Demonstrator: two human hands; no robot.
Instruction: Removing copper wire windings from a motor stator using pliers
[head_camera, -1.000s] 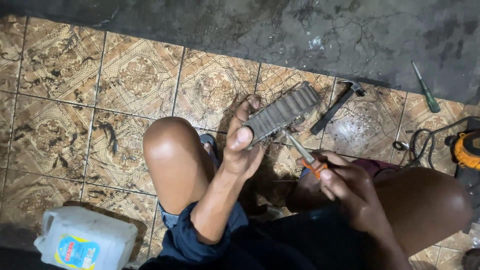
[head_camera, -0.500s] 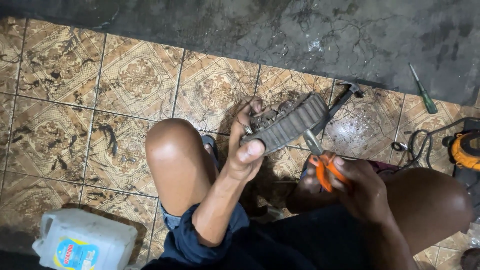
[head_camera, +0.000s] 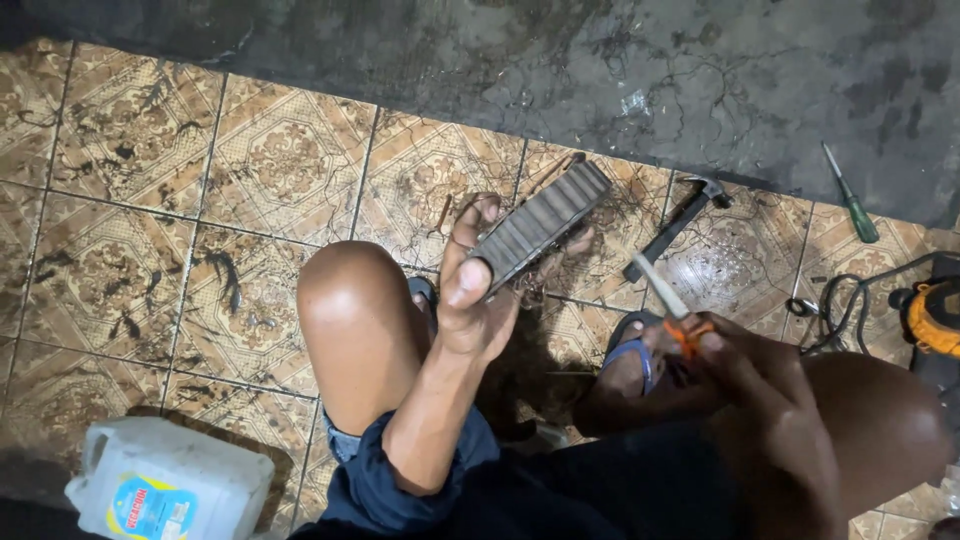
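Grey finned block (head_camera: 540, 225), thumb-covered end, blurred orange tool (head_camera: 672, 308)

Ribbed grey metal block (head_camera: 540, 225), long and flat, tilted up to the right, gripped at its lower end above the tiled floor. Orange-handled tool (head_camera: 668, 305) with a pale tip, angled up-left, near the block but apart.

Patterned brown tile floor (head_camera: 280, 160), carrying a hammer (head_camera: 680, 225), green screwdriver (head_camera: 850, 205), white plastic jug (head_camera: 165, 485), black cable (head_camera: 850, 300).
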